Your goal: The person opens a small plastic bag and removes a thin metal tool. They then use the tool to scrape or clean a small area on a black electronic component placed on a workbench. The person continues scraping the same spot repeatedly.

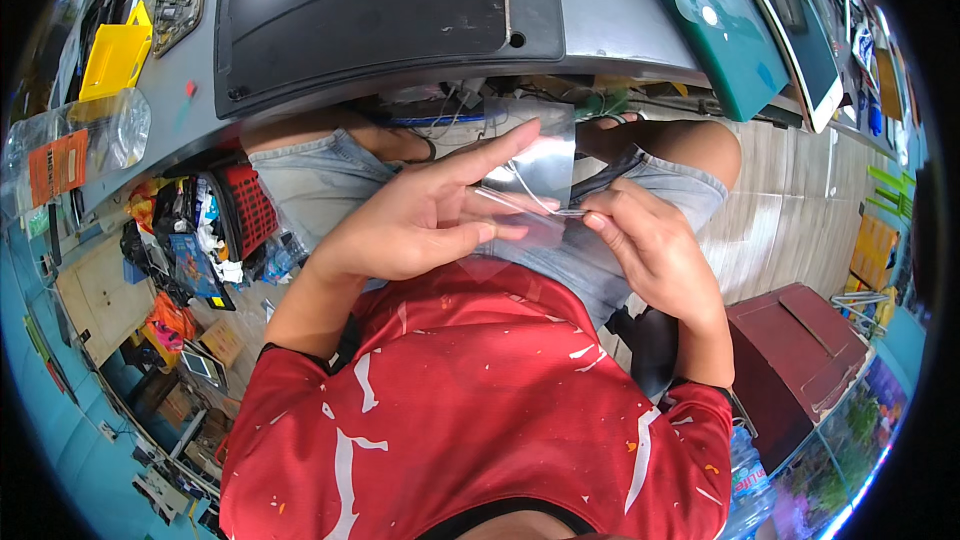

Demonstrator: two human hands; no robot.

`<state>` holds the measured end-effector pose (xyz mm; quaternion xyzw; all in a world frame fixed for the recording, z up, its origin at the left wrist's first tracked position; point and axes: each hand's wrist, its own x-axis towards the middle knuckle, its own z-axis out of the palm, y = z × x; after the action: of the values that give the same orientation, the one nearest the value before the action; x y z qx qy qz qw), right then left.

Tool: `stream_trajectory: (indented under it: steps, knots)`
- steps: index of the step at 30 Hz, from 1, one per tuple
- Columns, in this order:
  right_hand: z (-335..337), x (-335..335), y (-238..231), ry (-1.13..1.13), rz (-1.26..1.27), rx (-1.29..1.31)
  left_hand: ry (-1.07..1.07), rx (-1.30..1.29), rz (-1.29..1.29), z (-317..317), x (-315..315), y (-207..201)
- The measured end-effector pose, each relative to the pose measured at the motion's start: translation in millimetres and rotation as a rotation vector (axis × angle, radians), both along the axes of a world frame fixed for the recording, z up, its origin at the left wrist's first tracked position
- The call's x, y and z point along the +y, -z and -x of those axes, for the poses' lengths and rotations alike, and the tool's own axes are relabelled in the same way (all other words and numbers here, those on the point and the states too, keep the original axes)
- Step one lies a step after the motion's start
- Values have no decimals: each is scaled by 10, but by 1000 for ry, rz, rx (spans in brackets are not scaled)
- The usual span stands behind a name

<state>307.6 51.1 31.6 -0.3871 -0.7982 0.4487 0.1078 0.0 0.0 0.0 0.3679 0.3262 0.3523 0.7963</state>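
Above my lap is a thin clear plastic film (552, 145), shiny with reflections. One bright curved edge runs down across it, and I cannot tell whether it is one folded sheet or two layers. My left hand (405, 223) comes in from the left with its fingers stretched and spread, the film lying against some of them. From the right, my right hand (648, 240) pinches the film's edge between thumb and fingers. My lap, in light denim shorts (330, 175), is beneath both hands.
On the grey workbench (610, 0) ahead lie a black mat (370, 15), a green sheet (715, 40) and a white-edged tablet-like panel (800, 50). At left are a yellow holder (115, 55) and a clear plastic bag (120, 135). A red basket (250, 210) and a dark red box (795, 350) flank me.
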Motion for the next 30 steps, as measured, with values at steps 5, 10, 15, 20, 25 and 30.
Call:
stream_trajectory:
  steps: [5,10,15,20,25,30]
  knots:
    - [-184,83,50,109,-122,-63,28,25,67,66,11,-89]
    - [-421,113,102,321,-227,12,-11,52,17,199,-29,38]
    - [-417,86,3,311,-135,4,2,116,-18,213,-21,34]
    - [-287,30,30,205,-97,86,14,155,-23,26,19,48]
    - [-180,40,-24,135,-134,77,-60,66,-104,-167,-11,111]
    - [-132,25,7,119,-226,82,-133,105,-47,-295,46,53]
